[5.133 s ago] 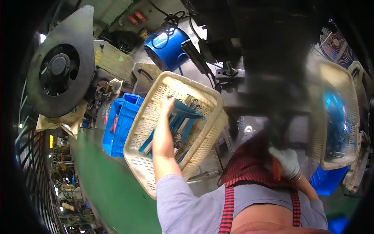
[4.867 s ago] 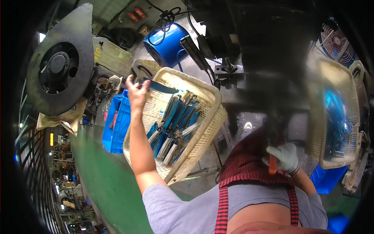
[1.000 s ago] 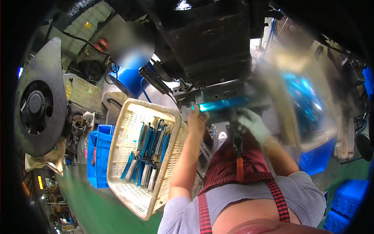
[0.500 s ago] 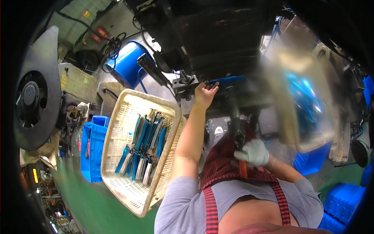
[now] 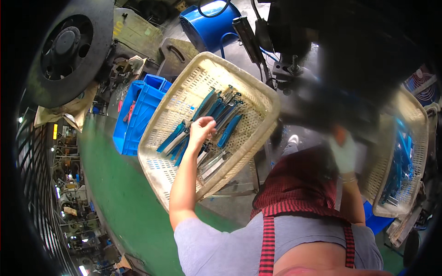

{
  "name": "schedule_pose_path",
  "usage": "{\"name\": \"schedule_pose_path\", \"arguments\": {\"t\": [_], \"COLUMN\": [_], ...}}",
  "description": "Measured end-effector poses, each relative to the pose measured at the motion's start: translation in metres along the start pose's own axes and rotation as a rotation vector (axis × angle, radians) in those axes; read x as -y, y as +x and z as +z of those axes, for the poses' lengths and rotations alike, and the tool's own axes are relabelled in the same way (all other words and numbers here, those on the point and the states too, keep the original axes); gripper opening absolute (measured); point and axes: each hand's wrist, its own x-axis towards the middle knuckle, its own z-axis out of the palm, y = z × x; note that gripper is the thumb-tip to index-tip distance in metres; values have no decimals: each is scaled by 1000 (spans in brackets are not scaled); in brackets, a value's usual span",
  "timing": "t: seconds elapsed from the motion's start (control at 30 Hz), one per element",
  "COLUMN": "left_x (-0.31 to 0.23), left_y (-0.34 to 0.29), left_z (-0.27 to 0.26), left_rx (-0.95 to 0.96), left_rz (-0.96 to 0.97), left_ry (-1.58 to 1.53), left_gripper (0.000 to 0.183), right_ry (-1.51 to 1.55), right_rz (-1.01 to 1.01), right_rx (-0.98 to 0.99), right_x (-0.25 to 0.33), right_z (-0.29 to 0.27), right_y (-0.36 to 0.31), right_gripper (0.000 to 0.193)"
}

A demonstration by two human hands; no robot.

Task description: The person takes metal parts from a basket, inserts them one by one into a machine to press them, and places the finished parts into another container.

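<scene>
My bare left hand is over a cream plastic basket on the left, its fingers curled in close among several long, narrow blue and silver pieces. Whether a piece is between the fingertips is hidden. On the right, my right hand wears a white glove and is smeared by motion. It is closed round a red-handled tool, of which only a blurred red part shows. Dark machinery stands just beyond this hand.
A second cream basket with blue pieces stands at the right. Blue bins sit left of the near basket, below a large dark wheel. A blue drum stands at the back. Green floor lies at lower left.
My left hand has left the blue piece at the machine and moved left into the basket. My gloved right hand has swung right with the red-handled tool. The view has turned left.
</scene>
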Motion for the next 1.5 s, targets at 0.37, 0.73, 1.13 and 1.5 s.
{"name": "schedule_pose_path", "arguments": {"t": [0.37,0.73,1.13,1.5], "left_x": [157,-19,-161,-115], "left_y": [76,-24,-81,15], "left_z": [30,2,35,281], "left_rx": [265,368,-5,451], "left_rz": [35,-346,487,-144], "left_ry": [1113,-542,-559,-923], "left_gripper": [39,45,40,37], "right_ry": [471,-292,-403,-329], "right_rz": [256,3,-74,-833], "right_rx": [80,-245,0,502], "right_x": [-41,-151,-59,0], "right_z": [-50,-119,-159,-90], "right_y": [68,62,-28,-70], "right_gripper": [31,22,38,25]}}
